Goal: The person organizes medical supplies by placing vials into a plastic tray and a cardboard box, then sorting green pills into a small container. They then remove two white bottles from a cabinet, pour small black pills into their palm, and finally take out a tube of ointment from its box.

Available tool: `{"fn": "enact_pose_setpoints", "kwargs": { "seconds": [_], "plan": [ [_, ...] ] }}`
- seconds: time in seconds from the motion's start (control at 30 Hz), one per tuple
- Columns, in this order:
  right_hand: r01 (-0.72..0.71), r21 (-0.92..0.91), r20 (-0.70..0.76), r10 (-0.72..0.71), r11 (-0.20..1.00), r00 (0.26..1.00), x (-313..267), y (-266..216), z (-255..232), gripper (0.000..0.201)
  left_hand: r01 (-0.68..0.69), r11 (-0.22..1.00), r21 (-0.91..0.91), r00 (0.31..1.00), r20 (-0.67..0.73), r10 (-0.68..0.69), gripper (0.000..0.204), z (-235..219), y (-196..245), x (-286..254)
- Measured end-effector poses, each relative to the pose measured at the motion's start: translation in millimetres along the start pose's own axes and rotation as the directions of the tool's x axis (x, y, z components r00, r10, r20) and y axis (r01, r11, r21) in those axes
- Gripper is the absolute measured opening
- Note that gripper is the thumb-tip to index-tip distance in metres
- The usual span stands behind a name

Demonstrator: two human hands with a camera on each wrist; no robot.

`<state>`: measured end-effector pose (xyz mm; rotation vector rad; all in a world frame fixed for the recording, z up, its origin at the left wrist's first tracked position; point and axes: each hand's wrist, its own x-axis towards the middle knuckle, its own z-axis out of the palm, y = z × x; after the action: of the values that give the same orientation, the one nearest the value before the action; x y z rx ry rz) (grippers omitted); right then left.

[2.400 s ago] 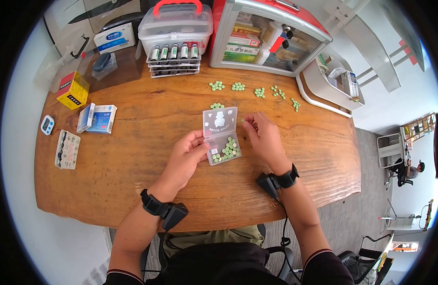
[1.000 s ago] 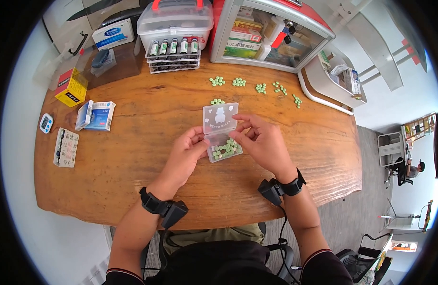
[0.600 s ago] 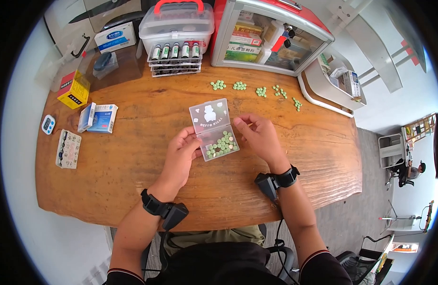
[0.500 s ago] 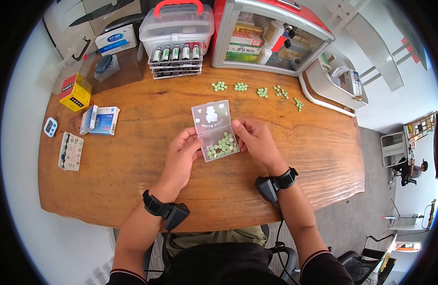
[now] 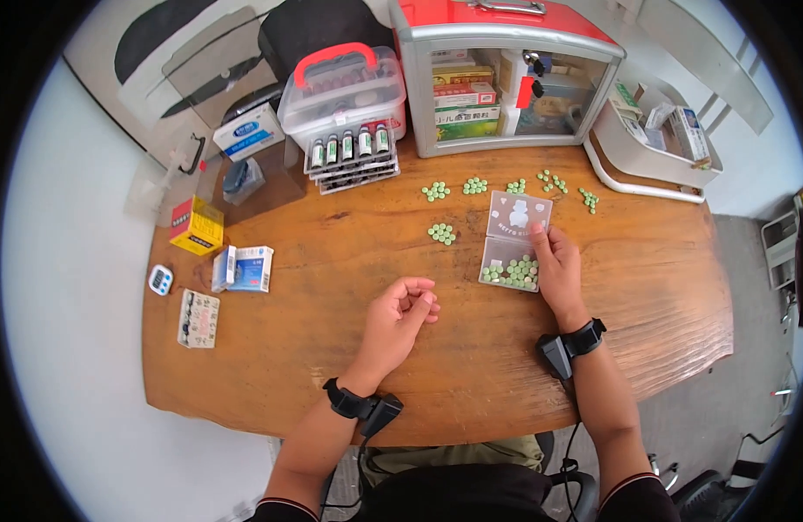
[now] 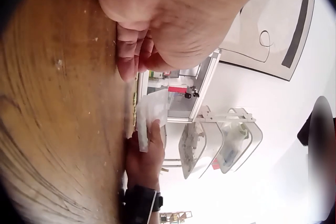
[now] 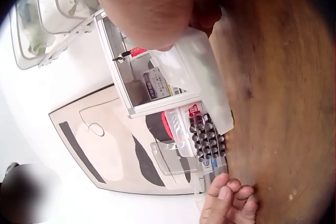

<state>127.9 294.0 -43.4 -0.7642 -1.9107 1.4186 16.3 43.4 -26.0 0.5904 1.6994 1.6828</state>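
Observation:
My right hand (image 5: 559, 271) grips a small clear plastic pill box (image 5: 495, 248) by its right side, thumb at the hinge area. Its lid, printed with a white figure, stands open, and several green tablets (image 5: 523, 271) lie inside. To the left, my left hand (image 5: 399, 320) is over the table with loosely curled fingers and nothing in them. A small group of green tablets (image 5: 441, 233) lies on the wood beyond it. In the right wrist view the box (image 7: 202, 71) shows pale below my palm; in the left wrist view the box (image 6: 152, 111) is seen from the side.
More tablet groups (image 5: 474, 186) form a row at the back, partly behind the lid. Behind them stand a carry case (image 5: 345, 96), vial trays (image 5: 353, 170), a red-topped medicine cabinet (image 5: 514, 143) and a white bin (image 5: 654, 165). Medicine boxes (image 5: 249, 270) and a timer (image 5: 160, 279) lie left.
My left hand has let go of the pill box and drawn back. My right hand has taken it and moved it rightward, away from the left hand. The head view has shifted.

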Motion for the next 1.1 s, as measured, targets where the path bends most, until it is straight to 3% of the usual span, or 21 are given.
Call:
{"fn": "enact_pose_setpoints", "kwargs": {
  "seconds": [0.13, 0.2, 0.23, 0.3, 0.33, 0.4, 0.73, 0.8, 0.93, 1.0, 1.03, 1.1],
  "plan": [
    [-0.039, -0.023, -0.012, 0.039, 0.999, 0.999, -2.8, -14.8, -3.2, 0.043, 0.043, 0.987, 0.152, 0.996, -0.083, -0.031, 0.022, 5.6, 1.4, 13.5],
    [-0.038, -0.003, -0.009, 0.038, 0.999, 0.999, -2.2, -8.9, -3.1, 0.042, -0.084, 0.854, 0.514, 0.982, -0.103, 0.158, 0.021, -1.9, 0.9, 38.1],
    [-0.033, -0.002, -0.005, 0.033, 0.999, 0.999, -2.1, -5.6, -3.4, 0.042, -0.082, 0.845, 0.528, 0.983, -0.097, 0.156, 0.021, -3.3, 5.3, 49.6],
    [-0.056, 0.018, -0.006, 0.056, 0.998, 0.998, -3.0, -12.2, -5.1, 0.042, -0.241, 0.634, 0.735, 0.919, -0.036, 0.392, 0.02, -1.4, 17.3, 69.7],
    [-0.066, 0.022, 0.0, 0.066, 0.998, 0.998, -3.6, -15.2, -5.9, 0.042, -0.24, 0.628, 0.741, 0.922, -0.03, 0.387, 0.02, -0.3, 20.0, 73.6],
    [-0.058, 0.048, -0.004, 0.058, 0.997, 0.998, -3.0, -9.0, -4.5, 0.043, -0.247, 0.502, 0.829, 0.926, 0.049, 0.374, 0.019, 2.6, 23.8, 81.6],
    [-0.027, 0.047, 0.007, 0.026, 0.999, 1.0, -2.2, -6.6, -7.0, 0.046, -0.194, 0.438, 0.878, 0.943, 0.043, 0.329, 0.016, 4.2, 24.4, 83.9],
    [-0.025, 0.071, 0.0, 0.025, 0.997, 1.0, -2.3, -3.0, -5.5, 0.047, -0.255, 0.349, 0.902, 0.902, 0.092, 0.423, 0.015, -1.4, 19.0, 84.6],
    [-0.017, 0.058, -0.003, 0.017, 0.998, 1.0, -2.8, -2.3, -5.7, 0.046, -0.175, 0.351, 0.92, 0.931, 0.038, 0.364, 0.014, -0.8, 24.3, 72.0],
    [-0.019, 0.031, 0.003, 0.019, 0.999, 1.0, -3.1, -4.5, -8.4, 0.046, -0.071, 0.622, 0.78, 0.974, -0.079, 0.211, 0.018, 9.0, 29.9, 67.3],
    [-0.016, 0.001, 0.013, 0.016, 1.0, 1.0, -3.1, -4.7, -8.9, 0.046, -0.068, 0.624, 0.778, 0.975, -0.08, 0.207, 0.018, 16.6, 31.9, 64.0],
    [-0.013, 0.023, 0.016, 0.013, 1.0, 1.0, -3.0, -3.4, -6.8, 0.046, -0.151, 0.763, 0.628, 0.98, -0.005, 0.198, 0.022, 44.6, 46.5, 52.8]
  ]
}}
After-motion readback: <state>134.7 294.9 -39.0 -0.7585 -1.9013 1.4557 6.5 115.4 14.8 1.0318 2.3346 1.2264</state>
